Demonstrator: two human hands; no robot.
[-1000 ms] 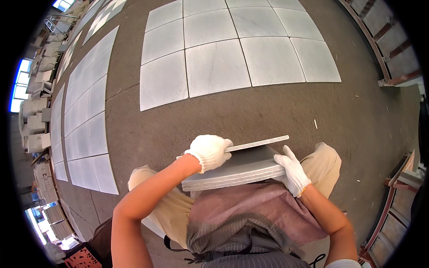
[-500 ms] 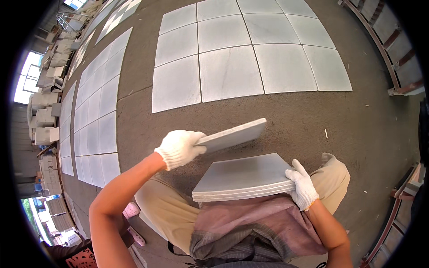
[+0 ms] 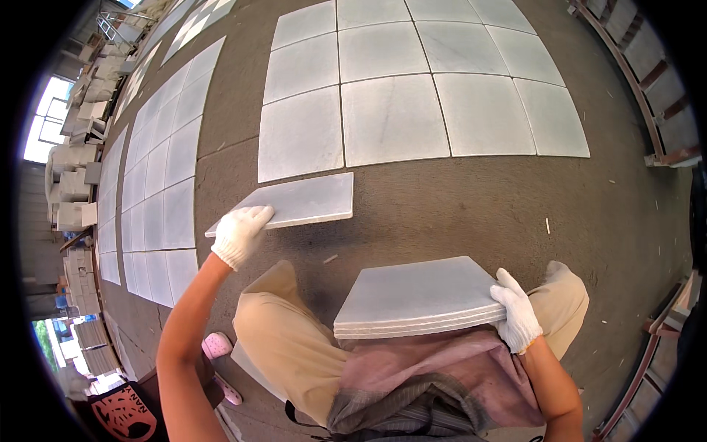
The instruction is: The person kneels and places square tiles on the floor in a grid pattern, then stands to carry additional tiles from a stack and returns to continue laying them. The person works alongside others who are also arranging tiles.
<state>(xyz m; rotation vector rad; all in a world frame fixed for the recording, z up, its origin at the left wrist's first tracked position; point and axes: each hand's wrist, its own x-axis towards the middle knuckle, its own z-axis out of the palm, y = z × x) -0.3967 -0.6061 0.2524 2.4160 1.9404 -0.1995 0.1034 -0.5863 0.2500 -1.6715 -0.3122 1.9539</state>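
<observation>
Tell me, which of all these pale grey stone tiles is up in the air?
The single pale grey square stone tile gripped by the gloved left hand. The others lie flat on the floor or sit stacked on the person's lap, steadied by the right hand.

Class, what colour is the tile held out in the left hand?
Pale grey-white with faint veining; the tile shows best in the head view.

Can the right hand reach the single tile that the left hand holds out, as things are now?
Probably not: the right hand grips the tile stack against the body, while the single tile sits far left in the left hand.
</observation>
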